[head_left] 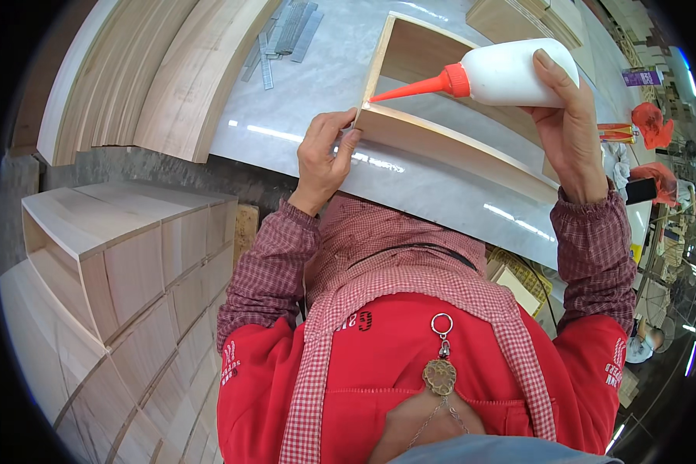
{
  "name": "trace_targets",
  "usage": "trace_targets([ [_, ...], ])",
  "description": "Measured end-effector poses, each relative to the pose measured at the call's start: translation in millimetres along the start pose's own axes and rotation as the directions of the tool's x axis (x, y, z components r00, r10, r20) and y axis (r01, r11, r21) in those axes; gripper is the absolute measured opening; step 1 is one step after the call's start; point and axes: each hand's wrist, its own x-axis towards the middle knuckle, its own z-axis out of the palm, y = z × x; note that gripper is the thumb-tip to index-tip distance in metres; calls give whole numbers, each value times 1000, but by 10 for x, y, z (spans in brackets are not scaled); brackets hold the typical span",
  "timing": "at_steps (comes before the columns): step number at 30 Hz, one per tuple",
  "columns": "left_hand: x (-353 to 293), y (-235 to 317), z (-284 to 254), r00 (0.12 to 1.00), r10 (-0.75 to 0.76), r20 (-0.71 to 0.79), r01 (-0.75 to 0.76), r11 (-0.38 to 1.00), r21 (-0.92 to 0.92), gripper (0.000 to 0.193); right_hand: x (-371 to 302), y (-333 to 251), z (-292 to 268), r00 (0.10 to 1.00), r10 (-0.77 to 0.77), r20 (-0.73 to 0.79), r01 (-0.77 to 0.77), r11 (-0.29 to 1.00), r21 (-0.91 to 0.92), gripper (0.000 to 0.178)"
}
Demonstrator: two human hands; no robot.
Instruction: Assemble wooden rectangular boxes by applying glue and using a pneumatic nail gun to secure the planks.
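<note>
My right hand [571,135] is wrapped round a white squeeze bottle [514,73], which it holds on its side above an open wooden frame [433,138]. The bottle's long red nozzle [414,89] points left, its tip at the frame's near left corner, where a small whitish spot shows. At that same corner my left hand [325,158] grips the wood between thumb and fingers. The frame rests on a grey, glossy tabletop [286,124]; its right end is partly hidden behind my right hand and wrist.
Long boards [185,77] are stacked on the table's left. Strips of staples [290,35] lie behind the frame, and wooden panels [518,22] at the back right. Stacked wooden boxes [131,286] stand at my left. A dark phone [639,190] and red plastic bags [653,124] are on the right.
</note>
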Motion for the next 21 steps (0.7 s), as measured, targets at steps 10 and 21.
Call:
trace_targets([
  [10, -3, 6, -8, 1000, 14, -3, -14, 999, 38, 28, 122, -116, 166, 996, -46, -73, 42, 998, -52, 54],
  [21, -5, 18, -31, 1000, 4, 20, -5, 998, 55, 28, 430, -167, 148, 988, -105, -116, 100, 994, -48, 55],
])
